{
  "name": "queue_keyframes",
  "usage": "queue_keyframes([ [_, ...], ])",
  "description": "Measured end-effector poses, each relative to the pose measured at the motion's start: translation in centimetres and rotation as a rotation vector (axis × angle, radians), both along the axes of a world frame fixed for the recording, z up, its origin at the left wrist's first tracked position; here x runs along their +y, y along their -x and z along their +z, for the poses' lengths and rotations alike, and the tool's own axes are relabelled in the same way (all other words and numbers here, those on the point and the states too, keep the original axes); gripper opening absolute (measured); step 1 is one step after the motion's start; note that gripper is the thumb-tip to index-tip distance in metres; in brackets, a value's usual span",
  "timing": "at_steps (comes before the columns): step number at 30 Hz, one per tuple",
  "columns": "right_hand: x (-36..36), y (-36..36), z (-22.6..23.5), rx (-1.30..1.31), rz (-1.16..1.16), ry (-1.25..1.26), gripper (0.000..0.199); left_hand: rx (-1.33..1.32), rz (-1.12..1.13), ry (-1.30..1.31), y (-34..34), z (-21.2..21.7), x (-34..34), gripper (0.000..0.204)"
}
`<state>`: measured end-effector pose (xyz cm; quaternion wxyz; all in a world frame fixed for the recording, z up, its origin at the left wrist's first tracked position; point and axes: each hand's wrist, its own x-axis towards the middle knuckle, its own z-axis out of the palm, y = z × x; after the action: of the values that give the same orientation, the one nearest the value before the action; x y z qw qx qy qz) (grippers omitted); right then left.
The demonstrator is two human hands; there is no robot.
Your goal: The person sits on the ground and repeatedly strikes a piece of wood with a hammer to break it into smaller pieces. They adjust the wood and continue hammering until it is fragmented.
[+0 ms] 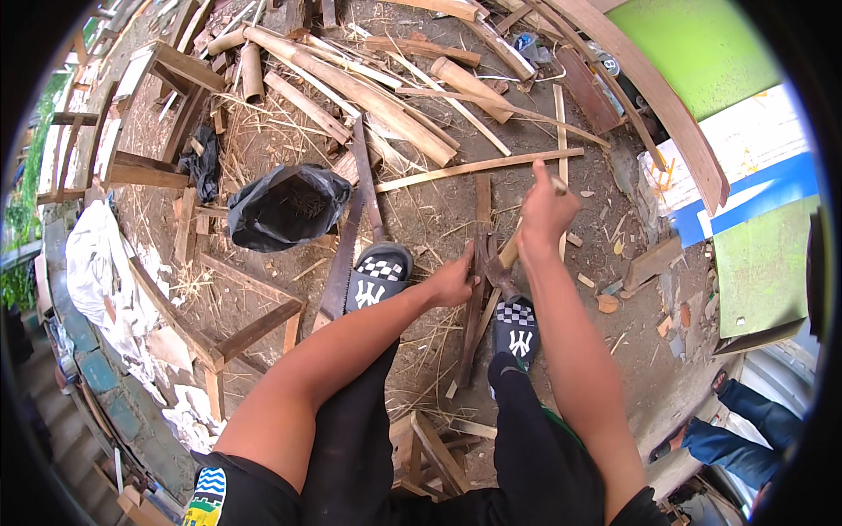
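Your left hand (453,282) is closed around the upper end of a dark brown, narrow wooden slat (474,316) that stands tilted between your two black slide sandals with checkered straps (379,276), its lower end on the dirt ground (421,219). Your right hand (544,210) is fisted around the pale wooden handle of a tool (504,256) whose head meets the slat near your left hand; what kind of tool it is, you cannot tell. The slat looks stiff, light and rough, likely splintery, so grip it firmly below the struck end. A long saw blade (342,263) lies beside your left foot.
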<state>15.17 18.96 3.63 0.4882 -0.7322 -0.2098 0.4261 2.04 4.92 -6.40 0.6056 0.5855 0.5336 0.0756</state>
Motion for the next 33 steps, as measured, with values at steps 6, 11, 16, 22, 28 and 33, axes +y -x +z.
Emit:
queue_keyframes([
  [6, -1.6, -0.2, 1.5, 0.078, 0.001, -0.098, 0.031, -0.059, 0.075, 0.100, -0.7, 0.3, -1.2, 0.082],
  [11, -0.7, -0.2, 1.5, 0.117, 0.111, -0.048, 0.030, 0.020, 0.117, 0.045, -1.6, 0.8, -2.0, 0.087],
  [16, -0.3, -0.8, 3.6, 0.246, 0.392, -0.086, 0.036, -0.005, 0.276, 0.123, -1.7, 2.2, -1.2, 0.084],
  [22, 1.2, -4.0, 8.3, 0.283, 0.298, -0.213, 0.044, -0.221, 0.347, -0.143, 0.4, 4.0, 0.5, 0.074],
  [28, 1.0, -5.4, 14.1, 0.290, 0.262, -0.342, 0.042, -0.296, 0.260, -0.071, 1.0, 8.7, 4.6, 0.071],
  [33, 0.1, -4.6, 16.7, 0.138, 0.316, -0.358, 0.038, -0.230, 0.129, -0.140, 1.3, 9.2, 4.8, 0.070],
])
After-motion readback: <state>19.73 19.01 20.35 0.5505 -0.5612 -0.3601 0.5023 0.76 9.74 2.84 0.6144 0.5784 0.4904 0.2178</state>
